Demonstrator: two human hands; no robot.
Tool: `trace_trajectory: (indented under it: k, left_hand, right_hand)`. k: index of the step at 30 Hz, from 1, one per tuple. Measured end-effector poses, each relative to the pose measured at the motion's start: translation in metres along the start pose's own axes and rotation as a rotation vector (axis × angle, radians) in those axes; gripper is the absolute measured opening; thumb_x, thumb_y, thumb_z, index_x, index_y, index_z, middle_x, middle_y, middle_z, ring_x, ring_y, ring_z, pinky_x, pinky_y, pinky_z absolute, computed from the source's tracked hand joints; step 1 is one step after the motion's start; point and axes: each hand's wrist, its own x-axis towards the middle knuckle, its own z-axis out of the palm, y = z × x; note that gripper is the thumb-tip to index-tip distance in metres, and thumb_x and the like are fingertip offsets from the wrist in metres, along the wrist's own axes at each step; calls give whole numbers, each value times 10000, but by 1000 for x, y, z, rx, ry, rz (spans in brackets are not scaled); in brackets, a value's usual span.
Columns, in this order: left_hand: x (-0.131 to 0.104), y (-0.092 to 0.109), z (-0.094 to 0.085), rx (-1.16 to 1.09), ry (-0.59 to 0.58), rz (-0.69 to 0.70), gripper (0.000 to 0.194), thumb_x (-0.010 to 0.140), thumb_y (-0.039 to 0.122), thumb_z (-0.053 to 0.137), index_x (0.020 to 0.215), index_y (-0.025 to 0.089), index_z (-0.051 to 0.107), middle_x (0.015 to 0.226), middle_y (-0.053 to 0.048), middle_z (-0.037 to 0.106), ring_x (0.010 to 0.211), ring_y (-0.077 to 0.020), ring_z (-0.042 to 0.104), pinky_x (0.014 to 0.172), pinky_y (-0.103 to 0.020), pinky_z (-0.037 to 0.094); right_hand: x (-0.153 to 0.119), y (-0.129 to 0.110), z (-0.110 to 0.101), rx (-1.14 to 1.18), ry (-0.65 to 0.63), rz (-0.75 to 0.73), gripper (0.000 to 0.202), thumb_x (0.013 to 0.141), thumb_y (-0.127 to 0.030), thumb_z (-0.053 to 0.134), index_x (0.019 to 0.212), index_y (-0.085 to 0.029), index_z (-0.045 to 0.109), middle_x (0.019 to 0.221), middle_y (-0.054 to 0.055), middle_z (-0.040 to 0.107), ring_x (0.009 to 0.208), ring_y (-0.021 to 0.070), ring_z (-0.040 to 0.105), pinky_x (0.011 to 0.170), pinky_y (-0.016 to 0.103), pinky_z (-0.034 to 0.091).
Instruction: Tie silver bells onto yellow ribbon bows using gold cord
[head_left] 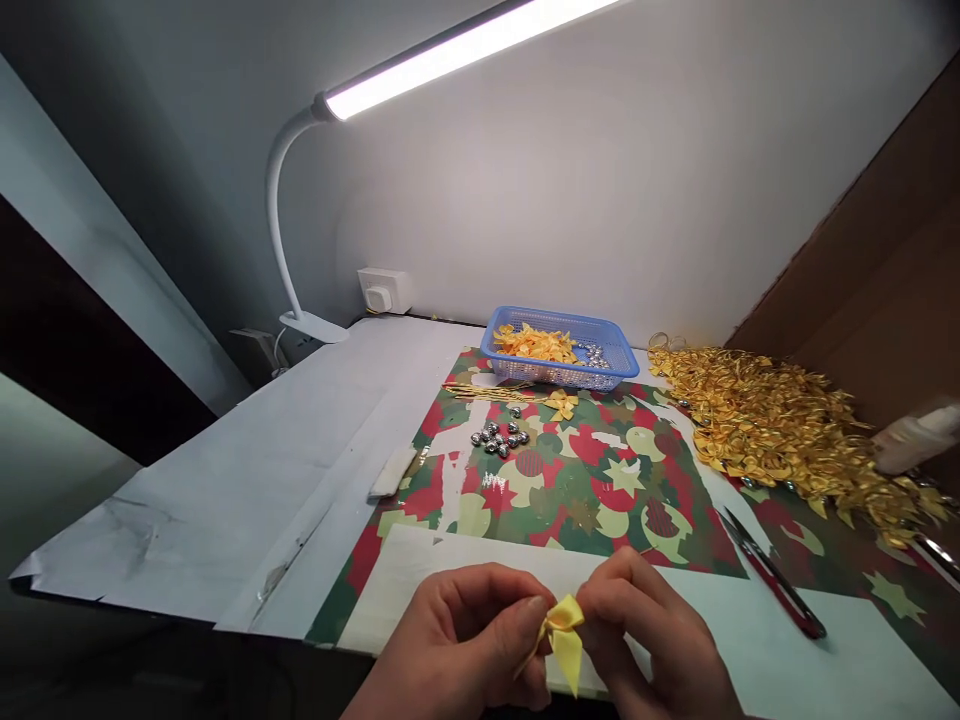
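A small yellow ribbon bow (566, 640) is held between both hands at the front edge of the table, its tails hanging down. My left hand (472, 640) pinches the bow's left side between thumb and fingers, with a thin gold cord below them. From the right, my right hand (652, 630) has its fingers closed at the bow's other side; its fingertips are partly hidden. Beyond the hands, silver bells (499, 440) lie on a patterned sheet (570, 500), near gold cords (487, 393) and another yellow bow (561, 404).
A blue basket (570, 375) of yellow bows and silver bells stands at the back. Finished-looking gold bows (772, 410) form a big pile on the right, near a white bottle (915, 440). Scissors (776, 580) lie right of the hands. A lamp (277, 200) arches over the left.
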Motion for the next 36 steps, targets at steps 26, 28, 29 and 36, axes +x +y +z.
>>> trace_trajectory:
  k: [26, 28, 29, 36]
  left_hand:
    - [0, -1, -2, 86, 22, 11, 281, 654, 399, 881, 699, 137, 793, 536, 14, 642, 514, -101, 574, 563, -205, 469]
    - [0, -2, -3, 120, 20, 21, 284, 670, 405, 868, 716, 135, 792, 552, 15, 639, 527, -107, 574, 568, -210, 467]
    - [1, -2, -4, 127, 14, 22, 292, 672, 414, 864, 716, 135, 791, 542, 15, 637, 522, -108, 570, 569, -214, 467]
    - [3, -5, -5, 81, -3, -4, 294, 641, 423, 882, 688, 146, 794, 488, 18, 640, 478, -100, 566, 549, -221, 475]
  right_hand:
    - [-1, 8, -1, -85, 12, -38, 227, 956, -228, 502, 735, -225, 557, 692, -23, 431, 570, 115, 445, 507, 216, 372]
    - [-2, 10, 0, -79, 7, -49, 214, 954, -232, 508, 748, -227, 564, 699, -22, 436, 571, 116, 452, 512, 220, 377]
    - [-2, 10, 0, -70, -1, -48, 213, 955, -235, 510, 751, -228, 568, 701, -22, 440, 573, 117, 455, 515, 222, 377]
    - [-1, 9, -3, 43, -59, -1, 187, 961, -253, 531, 790, -241, 604, 711, -28, 452, 608, 119, 477, 546, 217, 385]
